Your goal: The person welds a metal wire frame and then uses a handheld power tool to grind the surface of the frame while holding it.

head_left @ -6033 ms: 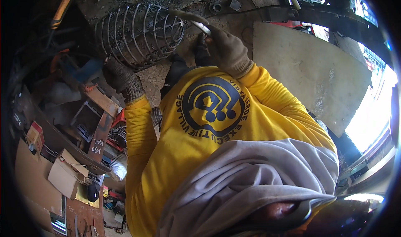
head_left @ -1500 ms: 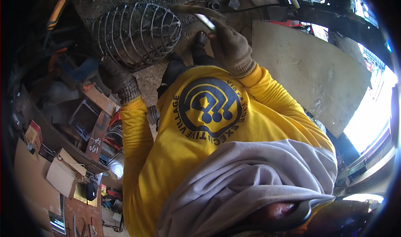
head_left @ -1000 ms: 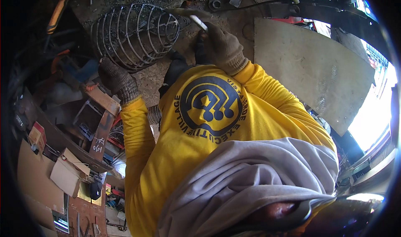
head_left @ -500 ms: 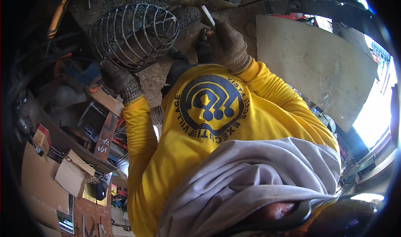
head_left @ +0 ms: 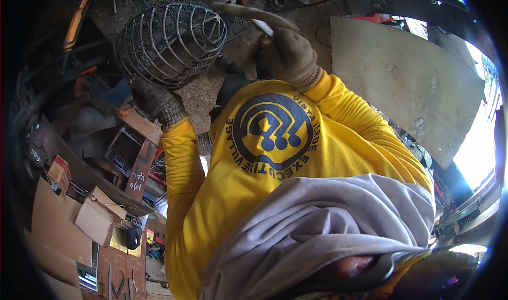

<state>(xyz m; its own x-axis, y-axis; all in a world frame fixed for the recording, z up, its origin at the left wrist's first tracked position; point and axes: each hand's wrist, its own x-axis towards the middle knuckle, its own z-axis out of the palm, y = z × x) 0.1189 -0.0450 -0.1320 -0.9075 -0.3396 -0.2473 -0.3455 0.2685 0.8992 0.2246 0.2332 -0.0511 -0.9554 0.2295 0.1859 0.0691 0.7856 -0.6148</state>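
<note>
A basket-like cage of bent dark metal bars (head_left: 168, 45) lies on its side at the upper left, its small end ring facing right. My left hand (head_left: 156, 101), in a knitted work glove, is closed at the cage's near left edge; its fingertips are partly hidden. In my gloved right hand (head_left: 295, 55) is the white handle of a chipping hammer (head_left: 254, 15). The hammer's long curved head stretches left, its tip over or near the cage's right end. Whether tip and bars touch, I cannot tell.
A large flat sheet (head_left: 407, 83) stands or lies to the right. An orange and black tool (head_left: 78, 22) is at the upper left. Cardboard boxes (head_left: 95, 220) and cluttered shelving fill the left. Dark grit and a small metal ring (head_left: 277, 2) lie on the ground beyond.
The hammer has tilted in my right hand, its right end dropping toward my glove. My left hand and the cage keep their places, with a slight shift of the whole view.
</note>
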